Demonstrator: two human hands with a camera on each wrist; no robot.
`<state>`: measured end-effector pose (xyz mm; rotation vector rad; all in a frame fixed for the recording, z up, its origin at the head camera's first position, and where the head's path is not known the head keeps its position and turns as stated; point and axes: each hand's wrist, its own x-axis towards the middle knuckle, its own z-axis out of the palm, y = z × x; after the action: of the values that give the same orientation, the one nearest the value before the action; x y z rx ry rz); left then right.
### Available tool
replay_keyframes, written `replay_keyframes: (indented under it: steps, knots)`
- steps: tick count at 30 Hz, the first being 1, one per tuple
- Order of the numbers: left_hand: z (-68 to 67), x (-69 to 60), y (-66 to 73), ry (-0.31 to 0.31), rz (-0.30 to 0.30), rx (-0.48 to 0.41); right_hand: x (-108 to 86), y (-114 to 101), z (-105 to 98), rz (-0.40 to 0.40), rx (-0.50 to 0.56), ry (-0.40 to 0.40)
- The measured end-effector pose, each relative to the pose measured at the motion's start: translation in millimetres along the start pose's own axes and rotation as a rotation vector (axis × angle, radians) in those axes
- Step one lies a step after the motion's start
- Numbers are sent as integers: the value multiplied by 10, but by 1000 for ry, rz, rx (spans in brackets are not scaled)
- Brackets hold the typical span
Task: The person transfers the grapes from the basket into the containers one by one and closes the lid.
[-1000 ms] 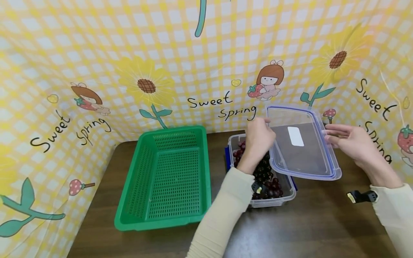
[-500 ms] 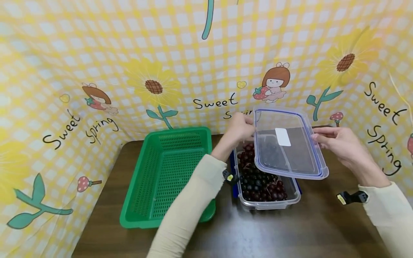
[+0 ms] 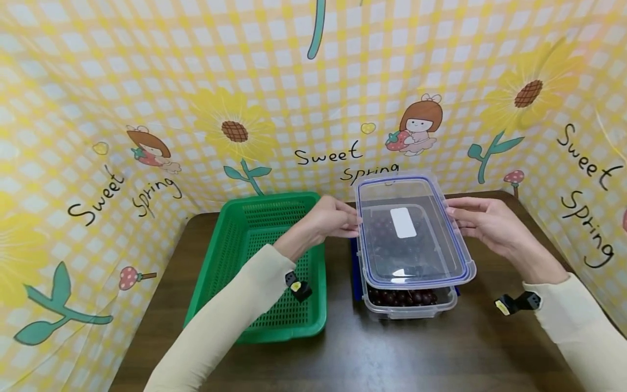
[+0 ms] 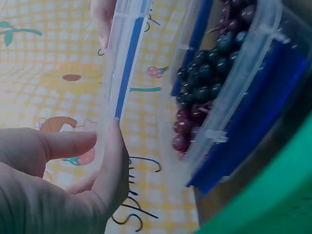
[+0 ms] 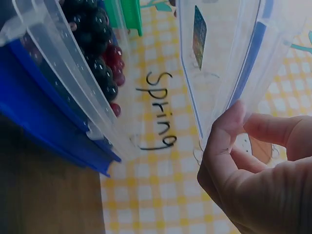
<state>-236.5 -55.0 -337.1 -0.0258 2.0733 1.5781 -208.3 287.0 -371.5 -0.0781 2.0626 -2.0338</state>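
Both hands hold a clear plastic lid (image 3: 431, 261) with a blue seal and a white label, tilted above a clear container (image 3: 411, 312). My left hand (image 3: 330, 220) pinches the lid's left edge between thumb and fingers, as the left wrist view shows. At the opposite edge, my right hand (image 3: 490, 223) pinches the lid between thumb and fingertips. Inside the container lie dark and red grapes (image 4: 209, 73), seen partly through the lid in the head view. Blue side latches (image 4: 258, 117) hang down from the container, and a gap separates lid from rim in both wrist views.
A green perforated basket (image 3: 319, 305) stands left of the container, under my left forearm. Both sit on a dark wooden table (image 3: 362, 359). A yellow checked cloth (image 3: 294, 98) with printed flowers hangs behind and at the sides.
The lid has moved left, from beyond the container's right side to over it. My left hand has moved left from above the container to the lid's left edge; my right hand has followed leftward.
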Motion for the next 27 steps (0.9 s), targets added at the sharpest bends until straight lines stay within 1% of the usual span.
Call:
replay_keyframes:
  steps: [2,4,8,11,16,20,23,27]
  knots:
    - [-31,-22,-87,-2,-16,-28,-3,12,41,17,5,-21]
    - [-61,-41,-149,4,-15,-61,-11,17,75,29,8,-41]
    - [-124,-76,-198,25,27,-103,-28,0,126,14,20,-70]
    - [-156,-104,-189,29,72,-110,-32,-24,157,-44,63,-68]
    - [-189,-155,-152,51,142,-109,-16,-44,205,-170,161,-32]
    - [-198,-191,-132,75,180,-86,-9,-58,222,-213,220,-15]
    - [-198,-205,-120,100,217,-53,-7,-69,237,-245,228,-2]
    - [-194,-228,-103,188,305,52,-13,-87,268,-292,203,43]
